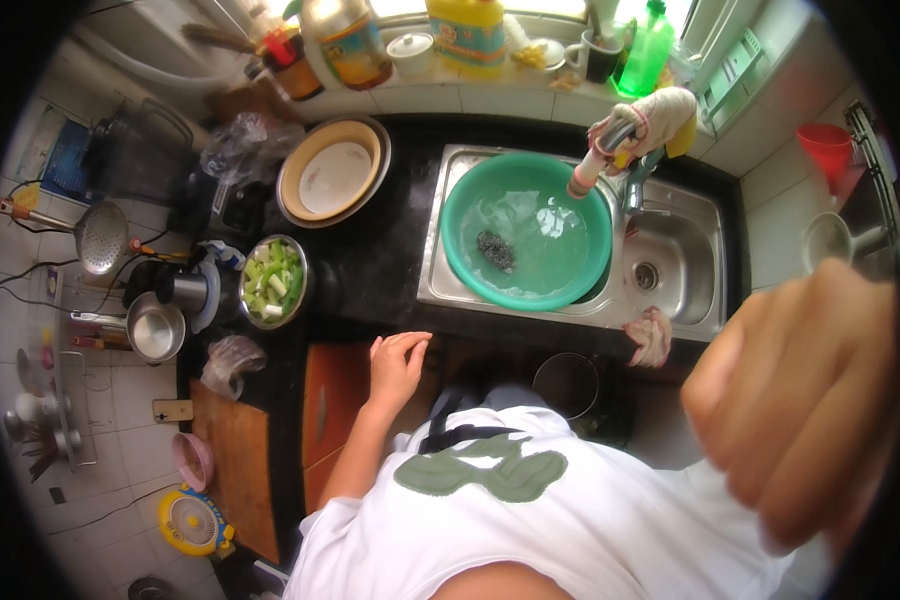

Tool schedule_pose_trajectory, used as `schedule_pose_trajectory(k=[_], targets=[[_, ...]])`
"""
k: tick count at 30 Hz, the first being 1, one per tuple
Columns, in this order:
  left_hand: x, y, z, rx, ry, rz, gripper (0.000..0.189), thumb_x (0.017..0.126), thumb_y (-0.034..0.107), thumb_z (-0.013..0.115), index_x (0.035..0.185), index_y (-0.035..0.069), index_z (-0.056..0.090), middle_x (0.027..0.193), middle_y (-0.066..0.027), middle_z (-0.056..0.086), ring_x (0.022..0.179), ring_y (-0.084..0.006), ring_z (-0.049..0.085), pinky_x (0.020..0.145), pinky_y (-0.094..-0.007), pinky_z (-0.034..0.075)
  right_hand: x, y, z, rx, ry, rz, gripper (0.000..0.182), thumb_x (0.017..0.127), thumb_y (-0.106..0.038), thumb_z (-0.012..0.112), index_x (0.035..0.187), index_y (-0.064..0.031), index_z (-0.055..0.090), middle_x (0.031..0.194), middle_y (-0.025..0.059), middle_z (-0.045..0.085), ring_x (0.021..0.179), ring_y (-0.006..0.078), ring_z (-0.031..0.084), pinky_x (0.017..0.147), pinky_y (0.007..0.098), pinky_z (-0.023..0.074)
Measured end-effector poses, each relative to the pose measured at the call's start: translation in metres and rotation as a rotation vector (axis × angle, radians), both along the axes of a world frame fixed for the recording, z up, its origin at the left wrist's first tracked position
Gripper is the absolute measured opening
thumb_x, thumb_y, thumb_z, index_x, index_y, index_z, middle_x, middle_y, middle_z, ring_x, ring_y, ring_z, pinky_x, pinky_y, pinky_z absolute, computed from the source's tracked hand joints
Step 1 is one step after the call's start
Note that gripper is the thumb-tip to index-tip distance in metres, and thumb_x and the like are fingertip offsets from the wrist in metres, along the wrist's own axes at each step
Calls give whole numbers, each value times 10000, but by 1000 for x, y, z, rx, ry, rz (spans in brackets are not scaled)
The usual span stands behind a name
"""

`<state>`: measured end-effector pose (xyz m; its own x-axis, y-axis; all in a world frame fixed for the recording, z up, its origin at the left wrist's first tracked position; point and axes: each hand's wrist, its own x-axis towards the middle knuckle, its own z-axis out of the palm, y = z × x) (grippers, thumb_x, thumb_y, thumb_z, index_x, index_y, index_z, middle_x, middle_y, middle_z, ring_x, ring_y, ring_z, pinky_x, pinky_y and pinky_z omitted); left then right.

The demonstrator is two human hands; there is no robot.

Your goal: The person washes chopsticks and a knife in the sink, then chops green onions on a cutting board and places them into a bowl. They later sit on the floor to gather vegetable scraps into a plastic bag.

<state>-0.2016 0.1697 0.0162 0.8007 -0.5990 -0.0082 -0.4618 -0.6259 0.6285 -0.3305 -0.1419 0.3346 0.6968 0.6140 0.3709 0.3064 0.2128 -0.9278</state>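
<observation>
My left hand [397, 364] hangs in front of the counter's edge, fingers loosely bent, with nothing in it. My right hand [795, 397] is raised close to the camera, large and blurred. Its fingers curl, and whether anything is inside is hidden. Before me, a green plastic basin [450, 247] of water rests over the larger bowl of a steel double sink [435, 225]. A dark metal scouring pad [496, 250] lies in the water. Above the basin's right side is the faucet spout [586, 174], with a cloth [664, 120] draped over the faucet.
Left of the sink stand nested bowls [337, 176] and a steel bowl of cut green vegetables [273, 281]. A wooden board [232, 465] lies at the lower left. Bottles [465, 37] line the windowsill. A rag [649, 337] hangs over the sink's front edge.
</observation>
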Motion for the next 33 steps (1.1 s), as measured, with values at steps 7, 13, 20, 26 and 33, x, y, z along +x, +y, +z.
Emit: schedule_pose_trajectory(k=[7,13,20,26,33], targets=[[-5,-2,6,15,26,-12,163,858,180,557,933,104,681,950,-65,670,937,-251,609,930,-505,357,-6,-4,-4,61,18,41,202,811,-158,684,713,18,667,620,105,598,507,207,551,476,294,434],[-8,12,4,54,31,56,171,863,195,554,942,111,679,973,-55,667,977,-243,591,960,-518,329,19,-1,-19,32,-21,164,152,810,-136,685,742,0,687,646,102,621,522,189,569,489,277,449],[-33,67,-4,153,81,243,172,869,217,542,942,137,675,978,-33,660,1007,-225,569,1000,-530,276,45,-2,-72,107,-170,268,142,777,-246,731,761,-107,711,576,-30,589,433,75,519,438,189,392],[-94,168,-43,292,240,536,191,868,250,532,934,148,680,990,-43,659,1019,-221,570,976,-567,284,93,-39,-227,200,9,-3,260,839,-316,638,731,-81,617,773,33,586,635,102,514,630,218,425],[-200,298,-140,488,480,867,173,800,271,549,833,188,698,850,-81,670,859,-279,626,804,-439,450,105,31,-394,-975,-62,-784,227,781,-53,637,1005,-12,635,1068,152,626,983,306,597,863,371,455]])
